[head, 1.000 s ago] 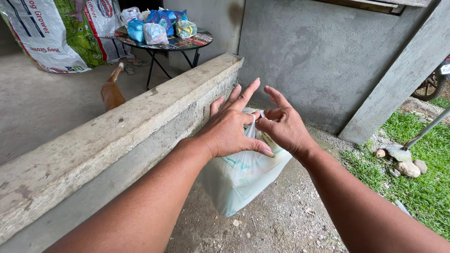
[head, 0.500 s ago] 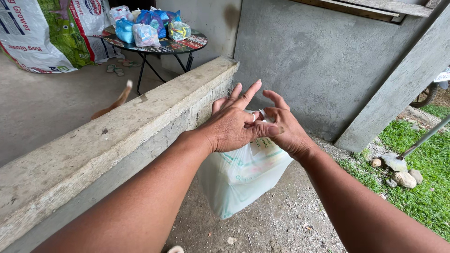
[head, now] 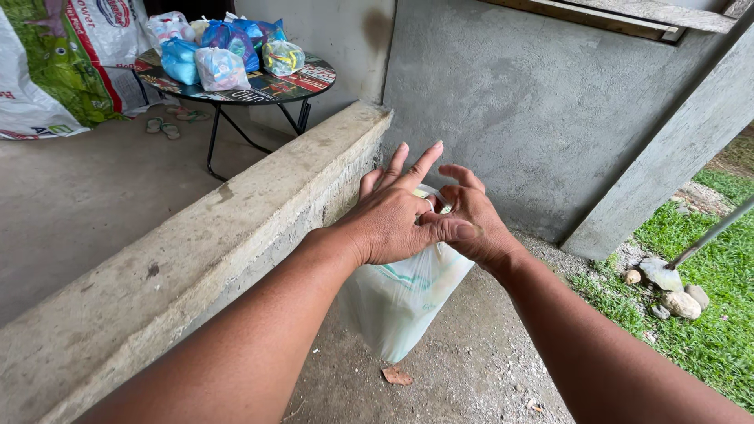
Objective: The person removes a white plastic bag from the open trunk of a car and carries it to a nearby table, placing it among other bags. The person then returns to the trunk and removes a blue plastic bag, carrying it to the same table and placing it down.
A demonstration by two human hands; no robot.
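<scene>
A thin white plastic bag [head: 397, 302] with pale green print hangs full below my two hands, above the gravel ground. My left hand [head: 393, 216] has its thumb and a finger pinched at the bag's top, with the other fingers spread upward. My right hand [head: 471, 220] curls around the bag's neck from the right and touches my left thumb. The top of the bag is hidden between my hands.
A low concrete wall [head: 212, 235] runs along the left. Behind it stands a round table [head: 263, 86] with several filled plastic bags, and large printed sacks [head: 55, 63] lean at the back. A grey wall [head: 542, 102] is ahead; grass [head: 699, 314] and stones [head: 667, 286] lie at the right.
My hands have stayed on the bag's top and shifted slightly, with the fingers working at the neck. The view has moved a little to the left and forward.
</scene>
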